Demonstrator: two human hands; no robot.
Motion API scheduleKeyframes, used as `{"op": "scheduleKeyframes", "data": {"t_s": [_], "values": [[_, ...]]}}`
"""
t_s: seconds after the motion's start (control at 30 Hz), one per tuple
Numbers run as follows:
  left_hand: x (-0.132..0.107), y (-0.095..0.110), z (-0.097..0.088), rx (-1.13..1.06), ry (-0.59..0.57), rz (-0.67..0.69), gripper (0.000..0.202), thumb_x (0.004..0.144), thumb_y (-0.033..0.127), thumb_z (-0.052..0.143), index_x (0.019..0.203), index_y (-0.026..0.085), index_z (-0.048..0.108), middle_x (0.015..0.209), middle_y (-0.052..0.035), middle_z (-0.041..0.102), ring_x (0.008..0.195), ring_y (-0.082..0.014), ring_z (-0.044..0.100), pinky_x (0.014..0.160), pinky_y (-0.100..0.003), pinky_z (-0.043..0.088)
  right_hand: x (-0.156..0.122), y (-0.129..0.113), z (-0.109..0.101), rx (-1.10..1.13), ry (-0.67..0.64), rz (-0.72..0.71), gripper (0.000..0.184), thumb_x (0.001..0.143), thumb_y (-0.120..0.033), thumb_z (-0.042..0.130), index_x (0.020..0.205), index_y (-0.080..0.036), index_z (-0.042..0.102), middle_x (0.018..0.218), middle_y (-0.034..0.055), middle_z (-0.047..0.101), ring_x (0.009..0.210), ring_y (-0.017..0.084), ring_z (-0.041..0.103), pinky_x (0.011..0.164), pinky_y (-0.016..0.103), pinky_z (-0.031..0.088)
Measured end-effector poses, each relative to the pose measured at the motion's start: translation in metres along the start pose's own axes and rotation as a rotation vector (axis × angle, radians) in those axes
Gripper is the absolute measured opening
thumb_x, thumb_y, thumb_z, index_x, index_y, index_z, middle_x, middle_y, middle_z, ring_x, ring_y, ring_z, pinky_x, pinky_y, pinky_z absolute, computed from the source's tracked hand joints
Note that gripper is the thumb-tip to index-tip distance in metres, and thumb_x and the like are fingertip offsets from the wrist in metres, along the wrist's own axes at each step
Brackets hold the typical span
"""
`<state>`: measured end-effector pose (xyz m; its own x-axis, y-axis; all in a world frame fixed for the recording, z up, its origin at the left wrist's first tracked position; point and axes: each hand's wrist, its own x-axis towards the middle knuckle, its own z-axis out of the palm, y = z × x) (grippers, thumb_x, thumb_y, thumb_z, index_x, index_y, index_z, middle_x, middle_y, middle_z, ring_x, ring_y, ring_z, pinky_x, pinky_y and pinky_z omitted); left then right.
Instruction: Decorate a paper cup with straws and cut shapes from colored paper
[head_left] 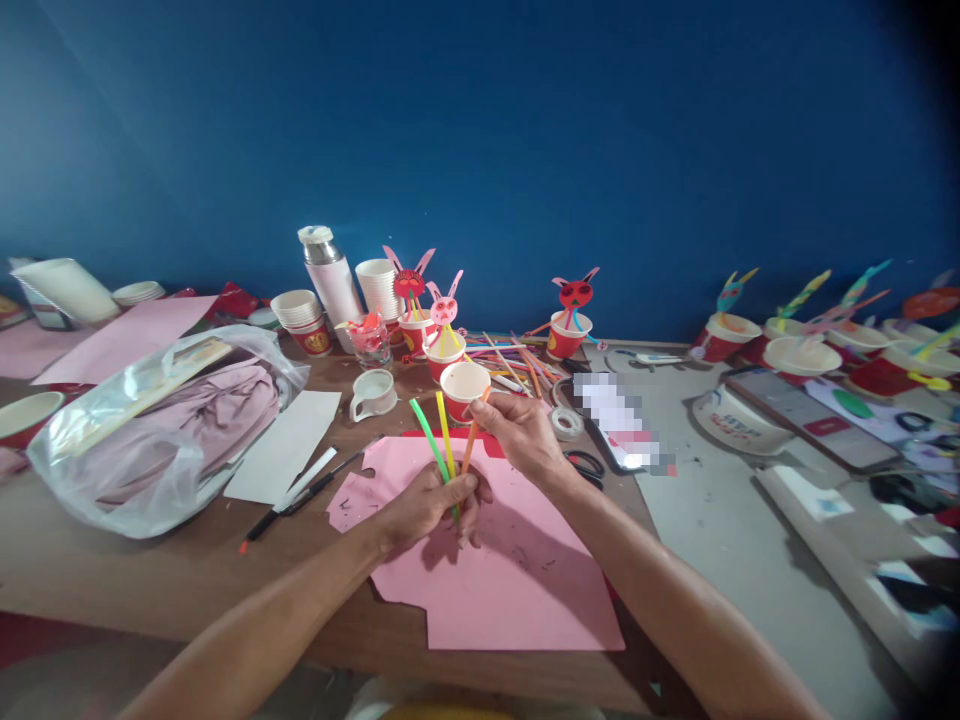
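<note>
My left hand [442,500] is closed around the lower ends of a green straw [429,428], a yellow straw [444,425] and an orange straw [471,445], all pointing up and fanned slightly apart. My right hand [521,430] pinches the upper end of the orange straw between thumb and fingertips. Both hands are above a pink paper sheet [517,590] with cut-out edges. Just behind them stands a white-lined paper cup [465,380]. Red-and-white cups behind it carry rabbit-faced paper figures, one pink [444,310] and one red [576,293].
Left lie a plastic bag [135,470] with cloth, white paper [285,445] and a black marker [262,522]. A flask [330,280] and stacked cups [300,310] stand behind. Right are tape [566,423], scissors [586,466], a phone [619,425] and several decorated cups [724,337]. Loose straws [517,360] lie behind.
</note>
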<state>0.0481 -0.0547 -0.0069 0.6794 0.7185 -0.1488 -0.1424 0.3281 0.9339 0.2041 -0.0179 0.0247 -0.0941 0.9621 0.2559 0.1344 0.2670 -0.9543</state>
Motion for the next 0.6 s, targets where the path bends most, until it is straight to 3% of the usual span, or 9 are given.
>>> {"op": "scheduleKeyframes", "data": {"t_s": [0.17,0.47,0.6], "values": [[0.001,-0.003,0.0,-0.06,-0.026,-0.01,0.027,0.086,0.036,0.048,0.081,0.012,0.059,0.043,0.0046,0.049,0.038,-0.0095,0.049,0.053,-0.03,0.05,0.0,-0.002,0.0,0.018,0.033,-0.019,0.037,0.077,-0.047,0.055,0.06,-0.015,0.06,0.052,-0.002,0.045,0.052,0.01,0.04,0.048,0.022,0.029],[0.002,-0.009,-0.008,-0.104,-0.014,0.046,0.025,0.088,0.034,0.046,0.083,0.013,0.059,0.046,0.004,0.048,0.042,-0.0091,0.049,0.054,-0.028,0.049,0.001,0.005,0.004,0.063,-0.03,-0.017,0.034,0.078,-0.042,0.057,0.055,-0.016,0.056,0.057,-0.0016,0.048,0.058,0.011,0.043,0.052,0.022,0.033],[0.004,-0.007,-0.01,-0.106,-0.02,0.015,0.024,0.087,0.034,0.047,0.084,0.014,0.059,0.047,0.004,0.047,0.042,-0.0086,0.047,0.05,-0.025,0.048,-0.001,0.008,0.007,0.156,-0.07,0.007,0.027,0.076,-0.041,0.06,0.068,-0.016,0.062,0.063,-0.0018,0.052,0.059,0.011,0.045,0.056,0.022,0.036]]}}
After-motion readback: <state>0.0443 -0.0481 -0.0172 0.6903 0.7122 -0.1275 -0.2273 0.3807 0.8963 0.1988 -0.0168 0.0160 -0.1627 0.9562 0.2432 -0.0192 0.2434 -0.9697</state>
